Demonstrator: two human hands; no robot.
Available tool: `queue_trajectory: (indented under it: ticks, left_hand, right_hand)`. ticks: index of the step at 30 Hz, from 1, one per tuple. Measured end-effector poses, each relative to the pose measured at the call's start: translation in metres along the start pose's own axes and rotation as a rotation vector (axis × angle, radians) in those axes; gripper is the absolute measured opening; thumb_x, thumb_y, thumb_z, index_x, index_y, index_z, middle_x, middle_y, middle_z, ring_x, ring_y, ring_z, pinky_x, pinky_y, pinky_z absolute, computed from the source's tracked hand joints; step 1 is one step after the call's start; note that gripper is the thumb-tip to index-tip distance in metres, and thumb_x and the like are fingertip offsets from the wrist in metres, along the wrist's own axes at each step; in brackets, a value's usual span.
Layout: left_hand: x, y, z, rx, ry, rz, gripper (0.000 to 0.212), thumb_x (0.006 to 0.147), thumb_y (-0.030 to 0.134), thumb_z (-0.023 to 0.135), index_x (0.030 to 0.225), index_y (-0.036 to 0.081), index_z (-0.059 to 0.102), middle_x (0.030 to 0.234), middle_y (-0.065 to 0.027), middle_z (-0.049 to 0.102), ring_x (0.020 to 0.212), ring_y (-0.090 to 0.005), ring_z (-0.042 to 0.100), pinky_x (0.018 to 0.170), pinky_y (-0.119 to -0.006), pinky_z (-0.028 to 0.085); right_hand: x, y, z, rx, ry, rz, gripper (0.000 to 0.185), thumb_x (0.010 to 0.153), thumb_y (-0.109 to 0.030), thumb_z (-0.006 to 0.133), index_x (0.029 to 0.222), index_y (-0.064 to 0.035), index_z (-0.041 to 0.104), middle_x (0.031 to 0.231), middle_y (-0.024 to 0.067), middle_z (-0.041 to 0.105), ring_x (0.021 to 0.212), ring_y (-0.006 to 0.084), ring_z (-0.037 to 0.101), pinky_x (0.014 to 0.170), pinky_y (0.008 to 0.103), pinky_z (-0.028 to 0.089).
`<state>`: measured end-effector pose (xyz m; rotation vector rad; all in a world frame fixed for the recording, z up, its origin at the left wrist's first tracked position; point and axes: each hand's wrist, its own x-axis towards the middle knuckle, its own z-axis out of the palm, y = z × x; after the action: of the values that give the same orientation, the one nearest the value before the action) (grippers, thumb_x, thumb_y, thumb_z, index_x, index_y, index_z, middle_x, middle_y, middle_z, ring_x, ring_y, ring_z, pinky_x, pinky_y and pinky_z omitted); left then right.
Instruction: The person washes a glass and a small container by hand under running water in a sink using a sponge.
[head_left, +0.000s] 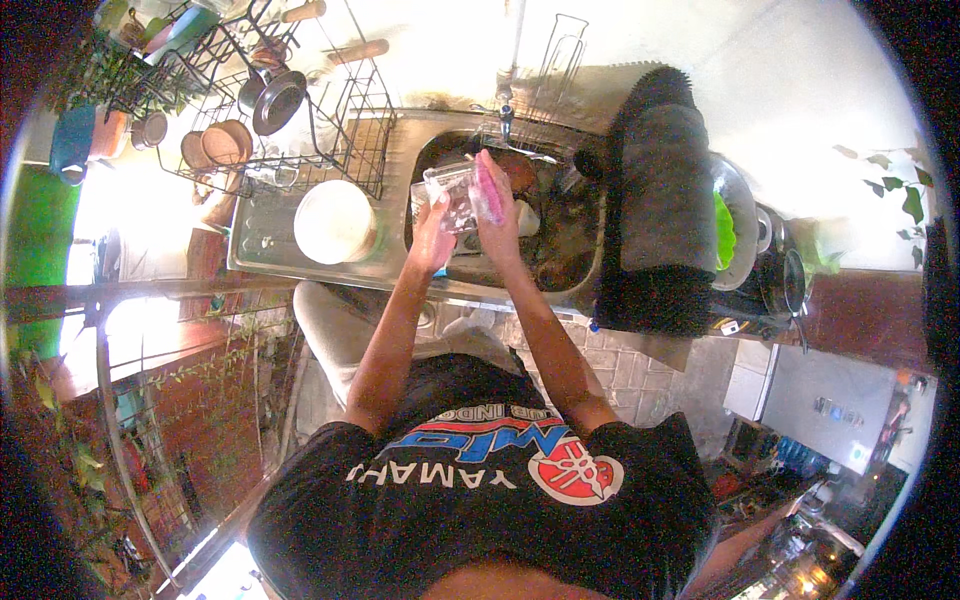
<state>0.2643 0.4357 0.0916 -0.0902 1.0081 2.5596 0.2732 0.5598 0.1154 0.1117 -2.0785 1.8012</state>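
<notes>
Over the left part of the stainless steel sink basin (570, 262), my left hand (433, 236) grips a clear, soapy container (457, 217). Its thumb lies across the near side of the container. My right hand (496, 217) holds a pink sponge (488, 193) flat against the container's right side. White suds cling to both. Behind the hands stands the faucet (506, 120), above the basin. Dishes lie in the basin below, partly hidden by my hands, among them a pale cup-like item (527, 219).
A round white tub (334, 222) stands on the drainboard at left. Behind it, a black wire dish rack (360, 161) holds cups and pans. A dark ribbed mat (664, 202) drapes over the counter right of the basin, beside a bowl with a green item (724, 231).
</notes>
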Motion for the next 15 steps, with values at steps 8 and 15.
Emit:
queue_trajectory:
  ticks: [8, 15]
  left_hand:
    - [-0.007, -0.018, -0.018, 1.233, 0.12, 0.468, 0.055, 0.1, 0.036, 0.042, 0.142, 0.0, 0.032, 0.135, -0.0128, 0.046, 0.122, -0.0244, 0.045, 0.104, -0.036, 0.035]
    - [0.003, -0.014, -0.011, 0.187, 0.062, 0.065, 0.055, 0.097, 0.03, 0.055, 0.139, 0.001, 0.037, 0.124, -0.0067, 0.055, 0.111, -0.0153, 0.052, 0.097, -0.032, 0.041]
  right_hand:
    - [0.001, 0.012, -0.009, 0.378, 0.137, 0.139, 0.056, 0.092, -0.024, 0.058, 0.141, -0.0034, 0.04, 0.145, 0.0138, 0.041, 0.134, 0.0278, 0.038, 0.112, 0.0395, 0.027]
    - [0.001, -0.006, -0.015, 0.086, 0.024, 0.035, 0.051, 0.096, -0.024, 0.052, 0.14, 0.0001, 0.04, 0.14, 0.0105, 0.046, 0.127, 0.0201, 0.045, 0.107, 0.0317, 0.033]
